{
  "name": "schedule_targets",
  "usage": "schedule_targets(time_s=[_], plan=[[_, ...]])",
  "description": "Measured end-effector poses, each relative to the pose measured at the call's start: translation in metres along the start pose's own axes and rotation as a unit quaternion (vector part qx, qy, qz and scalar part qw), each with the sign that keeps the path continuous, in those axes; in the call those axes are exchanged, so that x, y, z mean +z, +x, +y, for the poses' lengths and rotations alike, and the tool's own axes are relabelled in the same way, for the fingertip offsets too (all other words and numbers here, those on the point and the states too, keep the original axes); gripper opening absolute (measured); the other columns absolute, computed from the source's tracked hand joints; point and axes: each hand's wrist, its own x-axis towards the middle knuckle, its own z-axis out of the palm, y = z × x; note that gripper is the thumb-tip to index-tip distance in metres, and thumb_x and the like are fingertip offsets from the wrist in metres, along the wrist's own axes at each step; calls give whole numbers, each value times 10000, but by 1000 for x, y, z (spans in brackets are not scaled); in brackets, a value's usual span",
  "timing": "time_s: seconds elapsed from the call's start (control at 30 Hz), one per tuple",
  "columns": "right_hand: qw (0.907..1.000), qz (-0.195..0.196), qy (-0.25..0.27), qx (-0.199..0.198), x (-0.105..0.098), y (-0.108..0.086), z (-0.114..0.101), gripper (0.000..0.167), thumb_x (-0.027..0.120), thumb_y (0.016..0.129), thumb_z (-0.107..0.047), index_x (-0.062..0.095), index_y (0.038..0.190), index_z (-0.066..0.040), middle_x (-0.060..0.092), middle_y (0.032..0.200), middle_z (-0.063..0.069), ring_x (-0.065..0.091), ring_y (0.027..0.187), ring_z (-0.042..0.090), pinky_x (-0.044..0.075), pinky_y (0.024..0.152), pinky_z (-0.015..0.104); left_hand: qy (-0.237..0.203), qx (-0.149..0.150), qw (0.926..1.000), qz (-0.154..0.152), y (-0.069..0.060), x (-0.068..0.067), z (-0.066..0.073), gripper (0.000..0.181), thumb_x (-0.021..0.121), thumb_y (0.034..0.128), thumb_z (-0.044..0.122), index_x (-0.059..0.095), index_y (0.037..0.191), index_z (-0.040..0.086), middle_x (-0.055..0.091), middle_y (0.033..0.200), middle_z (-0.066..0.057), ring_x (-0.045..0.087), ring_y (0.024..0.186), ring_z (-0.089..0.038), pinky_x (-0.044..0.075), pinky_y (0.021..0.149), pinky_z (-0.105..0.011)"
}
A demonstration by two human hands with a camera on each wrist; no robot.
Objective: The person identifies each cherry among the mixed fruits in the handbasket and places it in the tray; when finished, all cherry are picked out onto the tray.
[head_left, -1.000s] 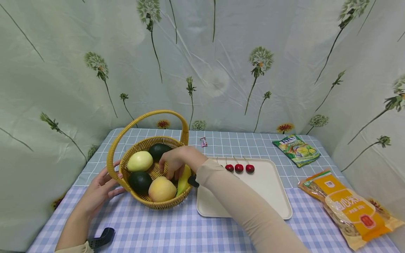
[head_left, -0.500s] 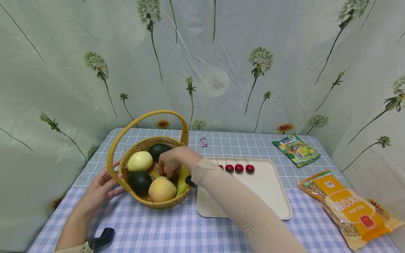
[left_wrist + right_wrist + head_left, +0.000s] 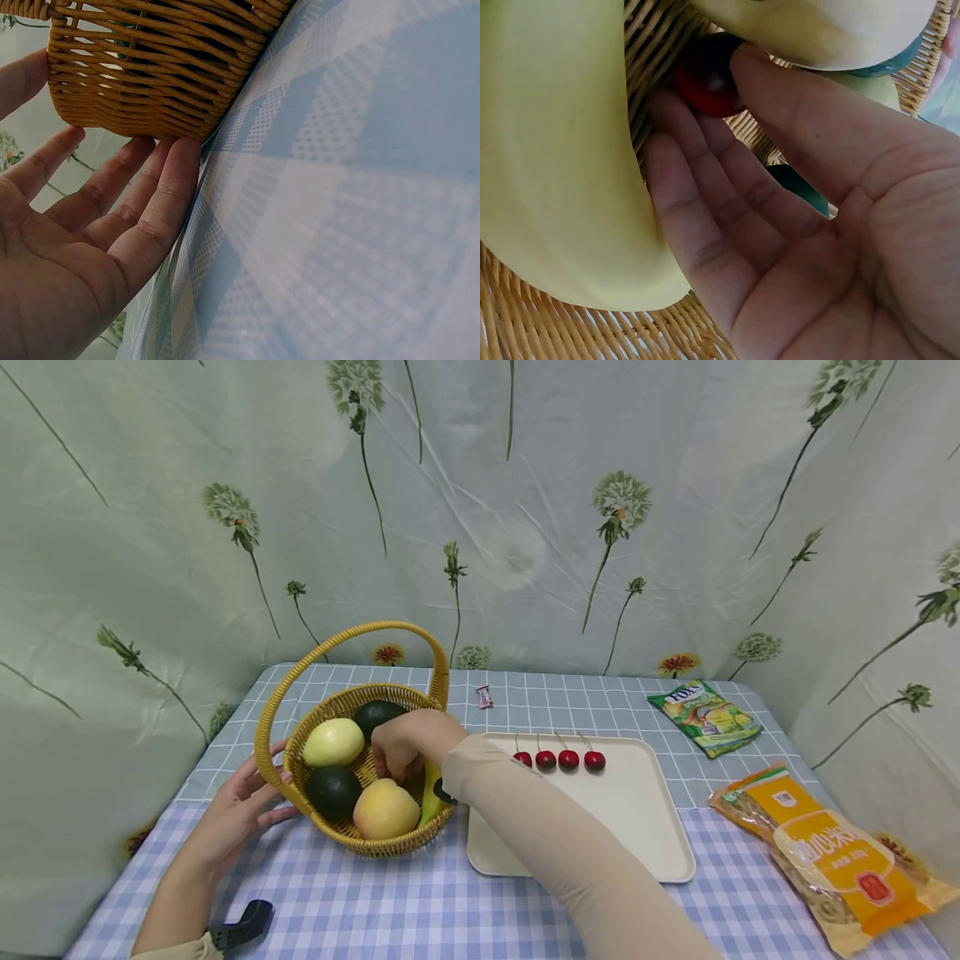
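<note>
In the head view a wicker basket (image 3: 360, 846) with an arched handle stands on the left. My left hand (image 3: 236, 806) touches its outer left wall with extended fingers, as the left wrist view confirms. My right hand (image 3: 412, 745) reaches down into the basket. Seen from the right wrist, its thumb and fingers pinch a dark red cherry (image 3: 709, 81) low in the basket, beside a yellow banana (image 3: 562, 157). A peach (image 3: 386, 810), a pale yellow-green oval fruit (image 3: 332, 742) and two dark green fruits (image 3: 333, 792) also lie inside. The head view hides the pinched cherry.
Right of the basket is a cream tray (image 3: 622, 827) with several stemmed cherries (image 3: 568, 761) in a row, under my right forearm. A small wrapped candy (image 3: 483, 697) lies behind. A green candy bag (image 3: 705, 718) and an orange-and-clear food package (image 3: 832, 860) lie at the right.
My right hand has shifted slightly left and deeper into the basket. The left hand and the basket keep their places.
</note>
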Motion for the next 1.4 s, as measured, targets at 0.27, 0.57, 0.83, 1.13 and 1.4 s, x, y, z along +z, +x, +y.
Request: schedule_targets(time_s=[0.27,0.57,0.83,1.13,1.4], plan=[[9999,-2,79,-93,0,3,-2,142,735,984,-46,747,1006,-186,645,922,-34,598,768,123,545,689,240,50,-7,10000,20,0,1,1,669,597,1120,269,278,1705,212,581,1288,266,635,1142,86,644,870,-302],[10000,64,75,4,0,3,-6,146,747,980,-50,732,995,-195,680,981,-21,663,854,150,631,824,301,-6,-5,10000,13,-1,1,0,666,595,1121,264,277,1703,198,585,1282,263,644,1136,78,646,868,-305],[9999,113,32,125,2,6,-8,198,729,971,-9,726,946,-205,639,954,-50,590,707,108,585,671,247,-22,-16,10000,12,-1,0,0,657,593,1123,266,285,1700,203,584,1283,266,646,1135,74,646,869,-306],[9998,97,-177,39,0,9,-9,212,743,953,16,756,958,-196,663,1002,-71,621,781,112,590,648,253,112,-154,9998,55,-1,1,0,673,592,1123,266,263,1707,204,582,1260,278,636,1123,90,643,863,-294],[9968,264,-749,-21,-1,11,-12,210,764,961,-36,791,1013,-237,691,1104,-123,606,911,92,567,679,241,83,-184,9998,67,0,0,-2,666,576,1129,239,252,1710,196,590,1255,278,634,1124,84,643,860,-292]])
